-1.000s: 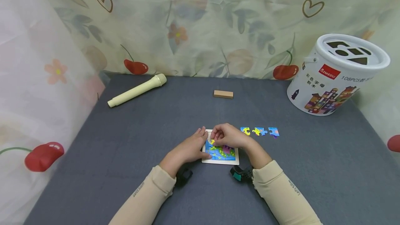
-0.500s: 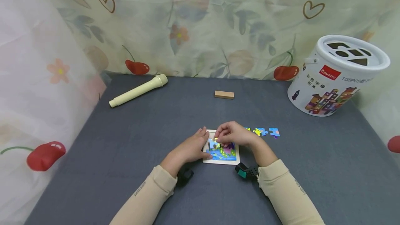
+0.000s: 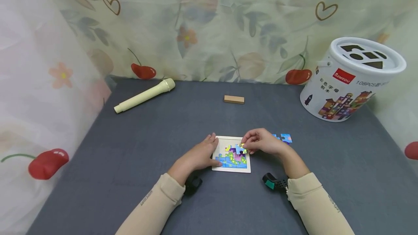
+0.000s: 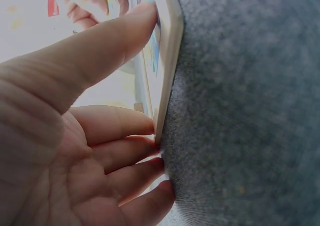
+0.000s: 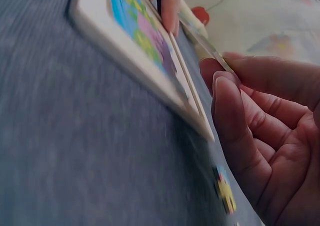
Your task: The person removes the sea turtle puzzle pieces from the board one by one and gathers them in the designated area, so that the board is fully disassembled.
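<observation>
A small wooden-framed jigsaw puzzle (image 3: pixel 231 170) lies on the table, its lower part filled with blue, green and purple pieces and bare board showing at the top. My left hand (image 3: pixel 200 154) rests along its left side. The thumb lies on the frame and the fingertips touch the edge, as the left wrist view shows. Above the puzzle's upper right side, my right hand (image 3: pixel 263 143) pinches a blue-and-yellow puzzle piece (image 3: pixel 240 149) between thumb and fingers. In the right wrist view this piece (image 5: pixel 209 46) is seen nearly edge-on, held off the board.
Loose puzzle pieces (image 3: pixel 286 138) lie just right of my right hand, some hidden behind it. A wooden block (image 3: pixel 234 99) and a cream-coloured toy microphone (image 3: pixel 145 95) lie farther back. A large white bucket (image 3: pixel 349 82) with a shape-cut lid stands at the back right.
My right hand has moved right across the puzzle with the pinched piece, from the upper left to the upper right. It now covers some loose pieces. My left hand has stayed in place.
</observation>
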`<state>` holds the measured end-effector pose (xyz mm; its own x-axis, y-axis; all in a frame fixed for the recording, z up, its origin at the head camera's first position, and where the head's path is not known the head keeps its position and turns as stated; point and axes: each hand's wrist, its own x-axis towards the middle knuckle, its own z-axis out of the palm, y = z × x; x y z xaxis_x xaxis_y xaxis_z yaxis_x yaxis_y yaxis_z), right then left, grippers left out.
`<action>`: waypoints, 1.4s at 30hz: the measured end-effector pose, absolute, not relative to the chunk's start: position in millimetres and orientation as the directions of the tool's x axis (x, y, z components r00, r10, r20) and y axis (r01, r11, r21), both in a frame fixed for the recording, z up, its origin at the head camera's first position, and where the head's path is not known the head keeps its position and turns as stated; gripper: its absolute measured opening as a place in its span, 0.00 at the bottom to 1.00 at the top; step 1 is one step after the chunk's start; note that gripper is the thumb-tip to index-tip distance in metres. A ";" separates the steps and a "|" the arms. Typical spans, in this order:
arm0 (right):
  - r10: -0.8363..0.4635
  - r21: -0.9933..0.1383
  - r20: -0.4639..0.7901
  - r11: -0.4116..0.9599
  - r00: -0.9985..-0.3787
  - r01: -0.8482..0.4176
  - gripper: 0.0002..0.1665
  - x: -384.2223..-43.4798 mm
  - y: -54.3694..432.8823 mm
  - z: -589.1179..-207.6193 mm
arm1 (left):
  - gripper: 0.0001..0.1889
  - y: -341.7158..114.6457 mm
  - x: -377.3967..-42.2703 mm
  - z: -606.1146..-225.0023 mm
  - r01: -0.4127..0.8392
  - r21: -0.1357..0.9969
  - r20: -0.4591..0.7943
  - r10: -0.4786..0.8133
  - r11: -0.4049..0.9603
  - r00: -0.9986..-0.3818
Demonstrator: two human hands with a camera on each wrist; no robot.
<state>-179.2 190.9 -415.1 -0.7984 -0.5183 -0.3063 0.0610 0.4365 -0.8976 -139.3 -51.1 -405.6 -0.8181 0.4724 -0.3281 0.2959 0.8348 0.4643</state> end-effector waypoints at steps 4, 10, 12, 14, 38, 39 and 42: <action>-0.505 -0.893 -0.307 0.446 -0.807 0.060 0.14 -178.1 201.6 -416.6 | 0.45 -51.0 -138.6 -405.8 0.292 0.468 -0.327 0.471 0.834 -0.819; -0.473 -0.890 -0.306 0.450 -0.826 0.072 0.15 -174.2 217.5 -416.6 | 0.45 -51.0 -138.8 -406.2 0.305 0.464 -0.318 0.478 0.832 -0.819; -0.461 -0.889 -0.305 0.451 -0.833 0.076 0.15 -172.4 222.3 -416.2 | 0.45 -51.1 -138.9 -406.3 0.308 0.465 -0.314 0.480 0.830 -0.819; -0.452 -0.884 -0.303 0.461 -0.839 0.071 0.15 -171.0 227.0 -416.4 | 0.45 -51.2 -139.0 -406.7 0.315 0.466 -0.305 0.485 0.827 -0.820; -0.400 -0.845 -0.318 0.530 -0.859 0.067 0.13 -165.7 239.2 -417.5 | 0.43 -51.7 -137.0 -403.2 0.314 0.479 -0.300 0.488 0.820 -0.819; -0.398 -0.844 -0.315 0.533 -0.862 0.063 0.13 -165.5 239.0 -417.1 | 0.43 -51.8 -136.5 -402.4 0.312 0.481 -0.300 0.488 0.819 -0.819; -0.393 -0.840 -0.312 0.539 -0.865 0.058 0.13 -165.1 238.5 -416.3 | 0.43 -51.6 -136.8 -402.8 0.309 0.482 -0.304 0.488 0.820 -0.818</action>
<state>-165.1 238.5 -416.3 -0.8654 -0.3925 -0.3116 0.0581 0.5389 -0.8404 -136.8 -51.6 -402.8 -0.8182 0.4877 -0.3044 0.3092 0.8197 0.4821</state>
